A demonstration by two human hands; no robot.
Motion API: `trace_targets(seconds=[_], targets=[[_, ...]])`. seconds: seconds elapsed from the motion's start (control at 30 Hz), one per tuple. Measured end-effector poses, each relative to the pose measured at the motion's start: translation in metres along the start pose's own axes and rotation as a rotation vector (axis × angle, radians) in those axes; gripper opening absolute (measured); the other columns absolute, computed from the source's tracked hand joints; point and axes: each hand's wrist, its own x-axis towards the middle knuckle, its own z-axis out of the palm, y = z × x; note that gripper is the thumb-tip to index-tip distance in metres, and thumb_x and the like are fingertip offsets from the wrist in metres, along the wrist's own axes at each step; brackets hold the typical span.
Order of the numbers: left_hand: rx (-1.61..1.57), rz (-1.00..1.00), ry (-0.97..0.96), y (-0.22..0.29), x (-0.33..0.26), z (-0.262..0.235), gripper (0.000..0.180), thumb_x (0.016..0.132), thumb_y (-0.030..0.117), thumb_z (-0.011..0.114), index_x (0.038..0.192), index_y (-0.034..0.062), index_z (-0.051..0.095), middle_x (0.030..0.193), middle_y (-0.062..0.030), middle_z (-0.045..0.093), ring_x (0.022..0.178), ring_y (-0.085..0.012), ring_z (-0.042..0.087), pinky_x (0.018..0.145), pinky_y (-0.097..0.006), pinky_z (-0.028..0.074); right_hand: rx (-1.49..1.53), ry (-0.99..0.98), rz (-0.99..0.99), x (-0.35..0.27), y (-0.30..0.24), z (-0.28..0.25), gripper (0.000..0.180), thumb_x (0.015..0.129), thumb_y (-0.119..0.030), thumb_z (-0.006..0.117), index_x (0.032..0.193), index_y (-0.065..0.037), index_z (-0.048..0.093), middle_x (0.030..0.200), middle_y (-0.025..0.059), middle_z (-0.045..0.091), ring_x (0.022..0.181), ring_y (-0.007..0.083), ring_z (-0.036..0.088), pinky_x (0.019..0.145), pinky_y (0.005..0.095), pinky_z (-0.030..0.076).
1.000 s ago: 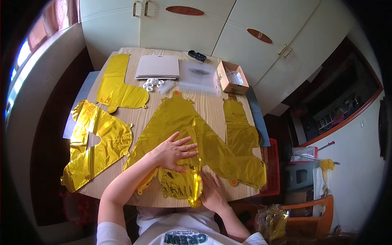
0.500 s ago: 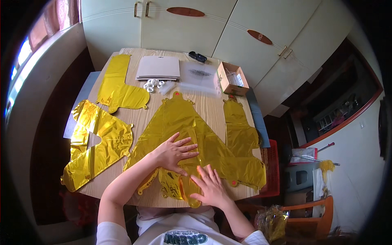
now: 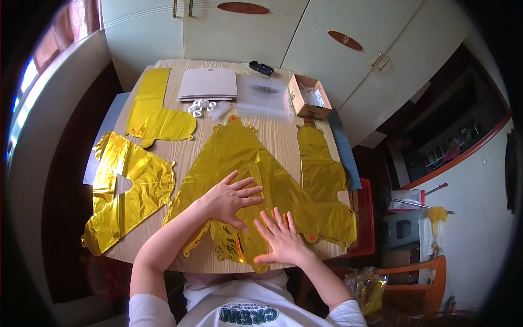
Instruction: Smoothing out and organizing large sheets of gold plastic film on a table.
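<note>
A large gold foil balloon shaped like a wide triangle lies flat in the middle of the wooden table. My left hand lies palm down on its lower middle, fingers spread. My right hand presses flat on the balloon's near edge, fingers spread and pointing away from me. Another gold foil balloon lies at the left, partly over the table's edge. A third gold balloon lies at the far left, and a narrower gold balloon lies at the right.
At the far side lie a stack of white sheets, small white rings, a clear plastic bag, an open cardboard box and a small black object. White cupboards stand behind. A red crate sits to the right.
My right hand came up from the balloon's folded near edge and now lies flat on it, fingers spread. The fold has been laid out. My left hand stayed put.
</note>
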Motion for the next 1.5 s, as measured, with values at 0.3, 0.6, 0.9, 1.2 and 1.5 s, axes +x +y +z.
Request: trace_targets(seconds=[0.3, 0.6, 0.9, 1.2, 1.5], targets=[[-0.007, 0.007, 0.017, -0.001, 0.000, 0.002, 0.099, 0.069, 0.081, 0.057, 0.150, 0.0284, 0.036, 0.157, -0.0031, 0.033, 0.146, -0.0311, 0.025, 0.116, -0.060, 0.011, 0.029, 0.082, -0.059, -0.044, -0.025, 0.011, 0.071, 0.094, -0.057, 0.046, 0.151, -0.015, 0.033, 0.158, 0.0131, 0.025, 0.146, 0.0373, 0.019, 0.115, 0.0596, 0.012], [0.004, 0.011, 0.010, -0.001, 0.000, 0.002, 0.100, 0.069, 0.084, 0.055, 0.150, 0.0275, 0.035, 0.157, -0.0033, 0.032, 0.146, -0.0314, 0.025, 0.116, -0.061, 0.011, -0.066, -0.046, -0.123, -0.074, -0.035, 0.001, 0.069, 0.092, -0.047, 0.056, 0.150, -0.016, 0.035, 0.155, 0.0036, 0.034, 0.143, 0.0285, 0.031, 0.114, 0.0563, 0.024], [0.009, 0.001, 0.009, -0.003, -0.001, 0.001, 0.102, 0.068, 0.084, 0.055, 0.149, 0.0248, 0.038, 0.157, -0.0028, 0.032, 0.146, -0.0295, 0.024, 0.118, -0.059, 0.010, 0.304, 0.296, -0.294, -0.028, -0.008, 0.005, 0.024, 0.083, -0.022, 0.073, 0.104, -0.010, 0.071, 0.106, 0.0037, 0.069, 0.118, 0.0214, 0.058, 0.110, 0.0458, 0.036], [-0.012, -0.003, 0.005, 0.000, -0.001, 0.001, 0.099, 0.068, 0.082, 0.056, 0.148, 0.0254, 0.040, 0.157, -0.0026, 0.032, 0.147, -0.0286, 0.023, 0.118, -0.058, 0.010, 0.178, 0.232, -0.222, 0.005, 0.003, -0.003, 0.087, 0.075, -0.063, 0.066, 0.133, -0.001, 0.050, 0.137, 0.0166, 0.047, 0.131, 0.0328, 0.044, 0.112, 0.0496, 0.032], [-0.013, -0.001, 0.012, 0.001, 0.000, 0.000, 0.097, 0.070, 0.081, 0.056, 0.149, 0.0264, 0.038, 0.157, -0.0028, 0.032, 0.147, -0.0284, 0.023, 0.117, -0.059, 0.010, -0.029, -0.075, -0.083, 0.019, -0.010, -0.016, 0.120, 0.069, -0.078, 0.061, 0.150, 0.002, 0.024, 0.154, 0.0323, 0.015, 0.145, 0.0473, 0.010, 0.118, 0.0562, 0.010]])
